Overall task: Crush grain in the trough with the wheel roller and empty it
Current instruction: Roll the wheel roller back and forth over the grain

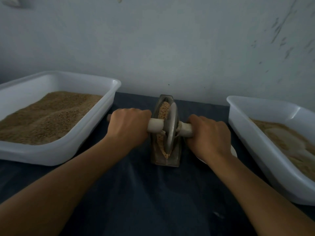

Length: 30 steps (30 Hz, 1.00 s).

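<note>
Both hands [129, 123] [208, 133] gripping roller handle [156, 125], wheel [171, 126] in trough [156, 150] (tubs [59, 150] flanking).

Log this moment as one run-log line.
phase: crushing | left hand: grips handle | right hand: grips handle | wheel roller: in trough | grain: in trough | emptying: not yet done

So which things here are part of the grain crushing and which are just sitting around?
In use:
- trough
- wheel roller
- grain
- left hand, right hand, one on each handle end

Sitting by:
- left tub, holding coarse grain
- right tub, holding paler material
- dark cloth
</note>
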Tool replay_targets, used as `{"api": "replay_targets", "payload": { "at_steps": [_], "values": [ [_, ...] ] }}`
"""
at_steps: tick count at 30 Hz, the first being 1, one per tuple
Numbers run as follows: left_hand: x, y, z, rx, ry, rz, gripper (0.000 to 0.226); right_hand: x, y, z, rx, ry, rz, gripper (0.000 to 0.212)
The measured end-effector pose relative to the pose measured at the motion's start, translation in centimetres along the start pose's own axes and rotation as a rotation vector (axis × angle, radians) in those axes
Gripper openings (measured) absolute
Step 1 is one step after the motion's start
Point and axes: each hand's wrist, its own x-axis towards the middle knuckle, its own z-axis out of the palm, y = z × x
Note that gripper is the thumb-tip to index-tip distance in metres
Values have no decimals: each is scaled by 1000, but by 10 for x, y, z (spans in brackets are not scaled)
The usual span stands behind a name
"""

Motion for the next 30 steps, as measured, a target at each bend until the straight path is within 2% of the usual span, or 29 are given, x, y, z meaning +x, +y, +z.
{"api": "replay_targets", "payload": {
  "at_steps": [5,15,23,27,30],
  "values": [
    [12,1,9,11,-91,-26,30,16,3,19,-53,-74,11,24],
    [49,-3,30,11,-145,-52,21,57,17,50,-83,-188,27,14],
    [76,-3,38,54,-142,-55,20,91,31,63,0,-404,35,19],
    [88,-9,38,59,-129,7,20,105,33,66,22,-561,46,15],
    [98,-12,38,56,-161,42,21,110,34,68,56,-611,62,18]
  ]
}}
